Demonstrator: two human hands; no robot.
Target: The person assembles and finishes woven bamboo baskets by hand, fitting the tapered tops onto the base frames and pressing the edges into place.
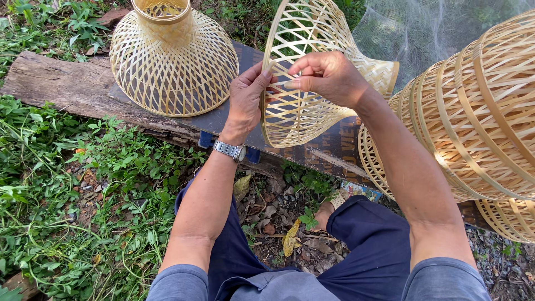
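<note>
A: Hands status?
B: Left hand [245, 100] grips the rim of the woven bamboo basket [304, 83]; right hand [329, 75] pinches a strip on it. Basket is held tilted above the plank [72, 83].
A: Nearby?
B: Second basket [173, 61] rests on the plank, stack of baskets [479, 122] at right.

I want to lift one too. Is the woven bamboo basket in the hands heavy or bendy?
Probably light: the woven bamboo basket is open lattice. Likely springy, since its strips are thin, yet it holds its flared shape. On its side it might roll, being round.
</note>
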